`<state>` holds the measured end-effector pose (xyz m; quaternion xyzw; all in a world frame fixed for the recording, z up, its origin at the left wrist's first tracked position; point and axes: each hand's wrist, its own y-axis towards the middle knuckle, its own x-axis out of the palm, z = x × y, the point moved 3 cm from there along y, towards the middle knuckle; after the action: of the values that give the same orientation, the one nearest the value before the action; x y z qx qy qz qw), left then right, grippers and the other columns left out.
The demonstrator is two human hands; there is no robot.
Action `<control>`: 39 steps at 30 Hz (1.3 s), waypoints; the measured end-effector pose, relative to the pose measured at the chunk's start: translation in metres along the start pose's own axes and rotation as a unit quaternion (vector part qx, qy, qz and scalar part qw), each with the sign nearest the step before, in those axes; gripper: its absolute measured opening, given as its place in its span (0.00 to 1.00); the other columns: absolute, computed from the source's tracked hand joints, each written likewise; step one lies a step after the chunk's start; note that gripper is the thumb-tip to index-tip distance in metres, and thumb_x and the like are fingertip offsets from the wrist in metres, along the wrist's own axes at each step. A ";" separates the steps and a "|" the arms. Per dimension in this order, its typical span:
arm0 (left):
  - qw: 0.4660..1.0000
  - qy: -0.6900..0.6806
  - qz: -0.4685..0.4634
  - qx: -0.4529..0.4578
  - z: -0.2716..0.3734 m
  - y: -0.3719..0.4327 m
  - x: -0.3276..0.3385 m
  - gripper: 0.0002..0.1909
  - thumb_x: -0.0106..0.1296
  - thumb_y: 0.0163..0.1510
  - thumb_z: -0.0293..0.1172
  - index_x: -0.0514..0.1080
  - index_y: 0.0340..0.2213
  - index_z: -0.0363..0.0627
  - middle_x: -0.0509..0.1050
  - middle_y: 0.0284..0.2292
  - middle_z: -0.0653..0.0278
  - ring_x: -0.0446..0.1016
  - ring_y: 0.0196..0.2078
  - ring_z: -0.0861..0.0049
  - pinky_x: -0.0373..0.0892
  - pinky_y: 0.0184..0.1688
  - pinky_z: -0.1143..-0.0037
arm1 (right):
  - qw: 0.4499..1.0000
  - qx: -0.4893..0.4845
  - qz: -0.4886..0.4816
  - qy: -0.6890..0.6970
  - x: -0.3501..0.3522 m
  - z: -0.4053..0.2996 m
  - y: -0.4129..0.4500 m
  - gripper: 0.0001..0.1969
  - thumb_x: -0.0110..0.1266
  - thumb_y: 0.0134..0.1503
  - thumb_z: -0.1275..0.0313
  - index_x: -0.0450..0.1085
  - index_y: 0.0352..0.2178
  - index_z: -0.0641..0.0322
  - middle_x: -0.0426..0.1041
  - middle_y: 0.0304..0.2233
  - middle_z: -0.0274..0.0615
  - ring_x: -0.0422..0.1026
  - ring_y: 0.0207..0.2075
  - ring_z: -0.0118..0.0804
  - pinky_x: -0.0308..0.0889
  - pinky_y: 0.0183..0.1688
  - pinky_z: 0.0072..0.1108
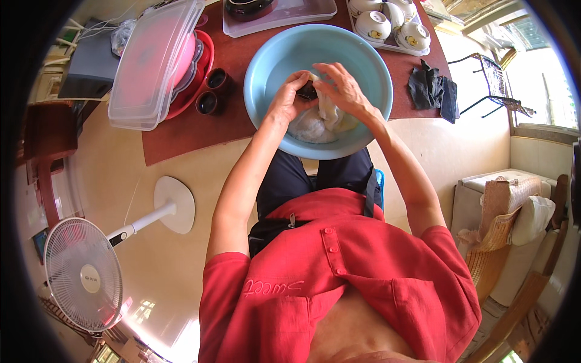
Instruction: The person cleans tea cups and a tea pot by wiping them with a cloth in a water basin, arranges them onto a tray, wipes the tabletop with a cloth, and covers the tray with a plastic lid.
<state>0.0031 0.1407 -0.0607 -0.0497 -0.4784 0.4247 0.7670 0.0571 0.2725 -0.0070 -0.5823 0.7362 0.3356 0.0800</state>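
A light blue plastic basin (268, 54) rests at the near edge of the red-brown table, over my lap. Inside the basin's rim, my left hand (290, 97) grips a small dark brown cup (307, 91), its mouth partly facing up. My right hand (340, 90) is at the cup's right side with its fingers spread, touching a whitish cloth (327, 109) that hangs from the cup down into the basin. Whether the right fingers pinch the cloth is hard to tell. White, suds-like or wet cloth material (311, 127) lies at the basin's bottom.
Two dark cups (208, 103) stand left of the basin, beside a red tray (209, 50) under clear plastic lids (150, 68). Behind are a plastic tray (290, 18) with a dark pot and a tray of upturned white bowls (373, 26). A black cloth (424, 86) and phone (449, 100) lie right.
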 end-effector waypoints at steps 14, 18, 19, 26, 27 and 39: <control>0.995 -0.082 -0.026 0.049 0.004 0.010 -0.010 0.14 0.41 0.53 0.41 0.64 0.39 0.50 0.66 0.40 0.63 0.63 0.44 0.72 0.61 0.45 0.65 | 0.985 0.097 0.013 0.141 0.024 0.007 0.001 0.10 0.54 0.43 0.73 0.70 0.30 0.63 0.69 0.29 0.43 0.70 0.33 0.39 0.65 0.36 0.23; 0.996 -0.070 0.013 0.048 0.003 0.011 -0.012 0.16 0.38 0.54 0.41 0.63 0.39 0.45 0.66 0.38 0.59 0.64 0.41 0.69 0.62 0.41 0.65 | 0.995 0.040 0.001 0.095 0.024 0.006 -0.001 0.08 0.53 0.43 0.74 0.70 0.29 0.61 0.68 0.31 0.43 0.70 0.32 0.40 0.65 0.36 0.25; 0.997 -0.058 0.025 0.046 0.002 0.011 -0.012 0.16 0.36 0.54 0.41 0.63 0.39 0.45 0.66 0.38 0.59 0.64 0.41 0.69 0.62 0.41 0.66 | 0.998 0.020 -0.011 0.060 0.024 0.005 -0.001 0.08 0.53 0.42 0.75 0.70 0.28 0.60 0.67 0.32 0.43 0.70 0.32 0.40 0.65 0.36 0.25; 0.995 -0.086 0.030 0.033 -0.001 0.018 -0.015 0.15 0.32 0.54 0.36 0.63 0.39 0.42 0.65 0.38 0.58 0.64 0.40 0.70 0.63 0.39 0.69 | 0.998 -0.027 -0.037 0.033 0.028 0.000 0.002 0.07 0.53 0.42 0.74 0.70 0.27 0.59 0.67 0.31 0.44 0.69 0.32 0.42 0.65 0.36 0.25; 0.996 -0.081 0.013 0.038 0.000 0.017 -0.014 0.15 0.33 0.54 0.36 0.63 0.39 0.42 0.65 0.38 0.58 0.64 0.40 0.70 0.63 0.40 0.69 | 0.998 -0.027 -0.038 0.034 0.028 -0.003 0.003 0.07 0.53 0.42 0.74 0.70 0.27 0.59 0.67 0.31 0.44 0.69 0.32 0.42 0.65 0.36 0.25; 0.994 -0.079 -0.026 0.073 0.006 0.005 0.000 0.19 0.37 0.55 0.42 0.62 0.40 0.39 0.66 0.40 0.56 0.65 0.43 0.68 0.60 0.49 0.66 | 0.987 0.117 -0.009 0.113 0.027 0.000 0.007 0.11 0.53 0.46 0.70 0.67 0.32 0.62 0.71 0.24 0.44 0.71 0.28 0.36 0.66 0.34 0.22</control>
<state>-0.0042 0.1417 -0.0603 0.0524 -0.5061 0.4415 0.7391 0.0426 0.2514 -0.0184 -0.6099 0.7693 0.1784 0.0669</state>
